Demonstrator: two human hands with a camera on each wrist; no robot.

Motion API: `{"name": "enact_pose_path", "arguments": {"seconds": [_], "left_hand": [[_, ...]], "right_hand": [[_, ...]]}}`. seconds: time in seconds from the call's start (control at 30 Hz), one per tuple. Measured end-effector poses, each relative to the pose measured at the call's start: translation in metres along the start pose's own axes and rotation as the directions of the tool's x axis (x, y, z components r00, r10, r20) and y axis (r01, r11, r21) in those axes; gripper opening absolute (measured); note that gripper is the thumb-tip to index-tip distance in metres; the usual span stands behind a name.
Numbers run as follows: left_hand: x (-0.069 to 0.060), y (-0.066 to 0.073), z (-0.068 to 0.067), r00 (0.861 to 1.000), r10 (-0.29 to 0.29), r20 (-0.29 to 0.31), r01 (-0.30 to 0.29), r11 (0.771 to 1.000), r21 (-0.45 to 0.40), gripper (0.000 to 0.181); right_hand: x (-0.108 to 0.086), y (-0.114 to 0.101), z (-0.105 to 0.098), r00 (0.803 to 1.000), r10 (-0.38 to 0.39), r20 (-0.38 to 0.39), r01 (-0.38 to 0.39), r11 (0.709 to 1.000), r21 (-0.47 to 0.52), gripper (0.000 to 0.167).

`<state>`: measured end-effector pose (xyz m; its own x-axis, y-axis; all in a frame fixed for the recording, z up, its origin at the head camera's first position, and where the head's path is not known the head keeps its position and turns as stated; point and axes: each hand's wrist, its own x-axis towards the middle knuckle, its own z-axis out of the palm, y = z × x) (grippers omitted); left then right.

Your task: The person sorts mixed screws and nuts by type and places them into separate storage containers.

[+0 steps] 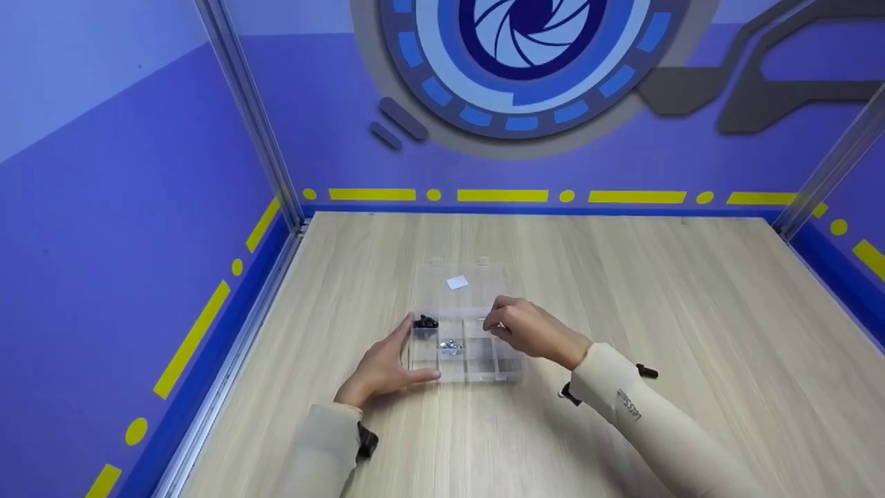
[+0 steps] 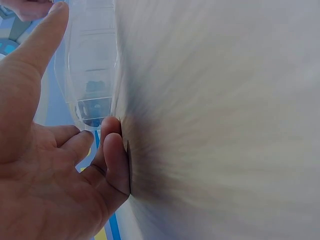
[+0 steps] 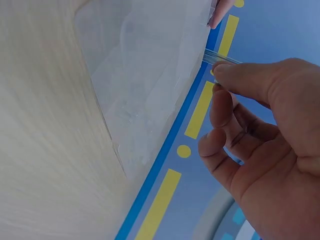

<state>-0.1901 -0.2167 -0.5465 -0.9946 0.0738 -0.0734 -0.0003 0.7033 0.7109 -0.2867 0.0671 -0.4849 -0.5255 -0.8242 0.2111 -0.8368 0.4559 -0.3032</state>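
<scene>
A clear plastic compartment box (image 1: 510,377) lies on the table, its lid (image 1: 432,290) laid back. Small black pieces (image 1: 426,322) fill its back left compartment; shiny silver pieces (image 1: 451,346) lie in one near the middle. My left hand (image 1: 382,366) rests against the box's left side, thumb stretched along the front wall. In the left wrist view, the other fingers bend loosely beside the box end. Above the back right compartments, my right hand (image 1: 529,328) pinches a thin clear plastic strip (image 3: 210,56) between thumb and index finger. Whether the strip touches the box cannot be told.
The wooden table (image 1: 588,277) extends around the box. A white label (image 1: 457,282) sits on the lid. Purple panels (image 1: 332,124) and metal frame posts (image 1: 252,104) border the table's back and sides. Black wrist-band parts (image 1: 366,440) stick out at both sleeves.
</scene>
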Motion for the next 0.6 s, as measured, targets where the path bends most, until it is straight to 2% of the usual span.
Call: {"name": "enact_pose_path", "arguments": {"seconds": [0.43,0.6], "left_hand": [[-0.001,0.001,0.0,1.0,-0.006,0.0,0.006,1.0,-0.003,0.124],[-0.002,0.003,-0.001,1.0,-0.009,0.004,0.009,1.0,-0.004,0.122]], "right_hand": [[0.022,0.012,0.012,0.999,-0.039,-0.018,0.039,0.999,-0.005,0.012],[0.031,0.014,0.015,1.0,-0.011,0.003,0.011,1.0,-0.009,0.011]]}}
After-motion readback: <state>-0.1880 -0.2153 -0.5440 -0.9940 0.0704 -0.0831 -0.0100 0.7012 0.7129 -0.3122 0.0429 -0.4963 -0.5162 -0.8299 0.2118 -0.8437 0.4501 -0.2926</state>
